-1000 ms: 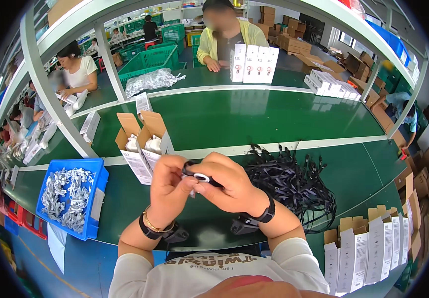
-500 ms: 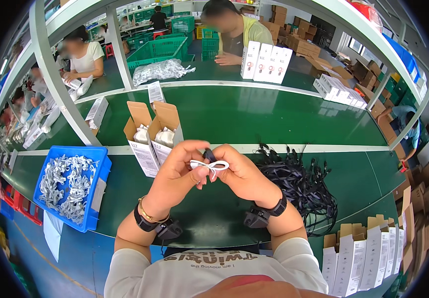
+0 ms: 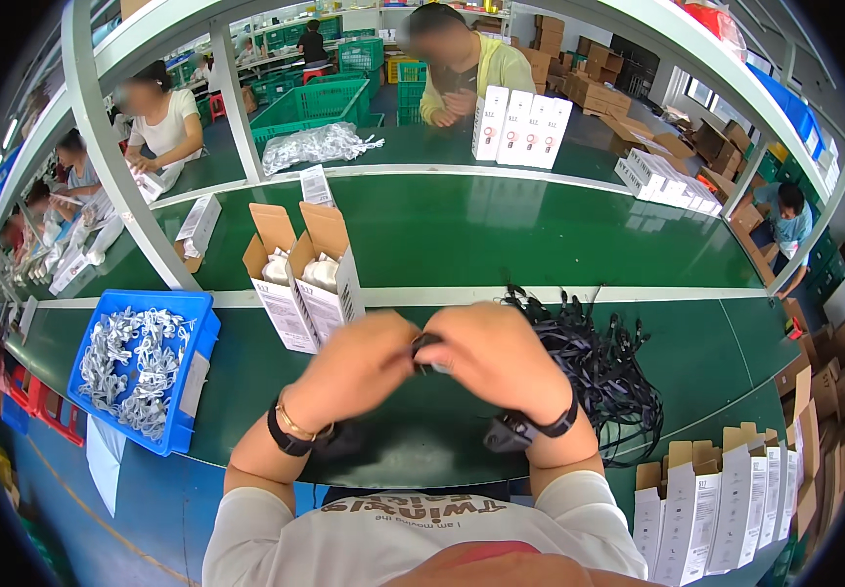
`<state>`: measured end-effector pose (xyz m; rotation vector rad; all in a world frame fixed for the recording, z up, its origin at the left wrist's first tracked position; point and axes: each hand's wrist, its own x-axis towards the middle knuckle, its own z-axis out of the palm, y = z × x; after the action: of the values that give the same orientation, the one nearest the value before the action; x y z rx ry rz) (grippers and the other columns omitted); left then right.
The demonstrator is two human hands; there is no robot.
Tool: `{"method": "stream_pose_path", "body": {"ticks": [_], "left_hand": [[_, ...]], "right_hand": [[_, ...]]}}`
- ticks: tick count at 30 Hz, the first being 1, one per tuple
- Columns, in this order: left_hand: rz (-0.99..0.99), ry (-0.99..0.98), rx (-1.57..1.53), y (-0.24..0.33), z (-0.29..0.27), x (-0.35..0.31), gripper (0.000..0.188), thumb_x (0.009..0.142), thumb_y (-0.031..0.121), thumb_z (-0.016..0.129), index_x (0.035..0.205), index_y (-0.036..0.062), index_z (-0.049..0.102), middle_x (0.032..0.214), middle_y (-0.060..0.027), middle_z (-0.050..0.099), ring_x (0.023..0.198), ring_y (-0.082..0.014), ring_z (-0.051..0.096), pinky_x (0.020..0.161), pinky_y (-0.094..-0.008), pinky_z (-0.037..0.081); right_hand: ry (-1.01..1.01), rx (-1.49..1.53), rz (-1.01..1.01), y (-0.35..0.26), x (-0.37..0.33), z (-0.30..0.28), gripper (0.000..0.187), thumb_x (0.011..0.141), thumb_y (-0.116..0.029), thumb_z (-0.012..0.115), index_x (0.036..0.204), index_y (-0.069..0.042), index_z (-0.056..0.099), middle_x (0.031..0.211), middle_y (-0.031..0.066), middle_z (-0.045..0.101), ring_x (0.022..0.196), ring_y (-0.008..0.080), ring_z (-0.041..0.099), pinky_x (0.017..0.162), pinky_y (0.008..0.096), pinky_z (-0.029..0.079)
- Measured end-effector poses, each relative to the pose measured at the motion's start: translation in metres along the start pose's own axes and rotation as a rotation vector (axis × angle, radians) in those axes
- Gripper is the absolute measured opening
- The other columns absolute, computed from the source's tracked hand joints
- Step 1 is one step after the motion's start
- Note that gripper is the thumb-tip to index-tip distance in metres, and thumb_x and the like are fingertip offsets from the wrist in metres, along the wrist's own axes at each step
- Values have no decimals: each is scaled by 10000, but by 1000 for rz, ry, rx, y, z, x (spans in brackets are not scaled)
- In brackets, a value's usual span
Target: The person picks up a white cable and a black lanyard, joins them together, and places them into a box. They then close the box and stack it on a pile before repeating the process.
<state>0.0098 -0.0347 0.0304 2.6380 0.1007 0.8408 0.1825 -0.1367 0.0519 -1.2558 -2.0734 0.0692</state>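
Observation:
My left hand (image 3: 362, 360) and my right hand (image 3: 499, 354) meet in front of me above the green table, knuckles up and a little blurred. Between them is a black strap (image 3: 426, 342), pinched by the fingers of both. A bit of the white cable (image 3: 438, 368) shows below it, at my right fingertips; most of it is hidden. Just beyond my left hand stand two open white boxes (image 3: 317, 311) with white rounded items inside. A tangled heap of black straps (image 3: 594, 367) lies to the right of my right hand.
At the left, a blue bin (image 3: 196, 377) holds several bundled white cables. Several open white boxes (image 3: 696, 519) stand at the lower right. Closed white boxes (image 3: 518, 127) and a bag of clear plastic (image 3: 315, 147) sit on the far bench, where co-workers work. A metal frame post (image 3: 114, 147) rises at left.
Both hands have turned over, backs upward, so the looped white cable is now mostly covered. The co-worker across has raised a hand, and the person at far right has straightened somewhat.

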Motion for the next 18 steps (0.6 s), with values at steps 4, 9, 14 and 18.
{"method": "stream_pose_path", "body": {"ticks": [4,9,14,18], "left_hand": [[-381,51,-1009,27,-9,-12,156,781,2,648,911,30,565,830,-91,570,710,-244,575,632,-343,456],[-187,490,-454,0,-14,-9,165,776,25,663,910,24,566,815,-84,551,762,-242,572,645,-342,449],[69,90,9,-3,-18,-2,155,813,50,662,920,17,555,809,-42,523,777,-179,546,646,-302,425],[-35,72,-639,8,-13,-7,170,753,3,668,863,33,543,817,-60,516,739,-202,518,648,-316,420]], "right_hand": [[84,281,147,16,5,16,169,814,-175,644,895,-46,571,800,108,610,730,323,592,609,392,460],[54,-69,34,-20,3,30,130,815,-145,644,870,-42,587,788,105,606,688,287,586,601,349,466],[249,-191,-88,-14,-4,8,129,828,-91,623,942,-33,603,756,98,594,654,241,577,594,308,466],[306,299,-116,8,2,14,186,871,-128,611,1031,-32,615,802,66,608,643,178,569,590,296,469]]}}
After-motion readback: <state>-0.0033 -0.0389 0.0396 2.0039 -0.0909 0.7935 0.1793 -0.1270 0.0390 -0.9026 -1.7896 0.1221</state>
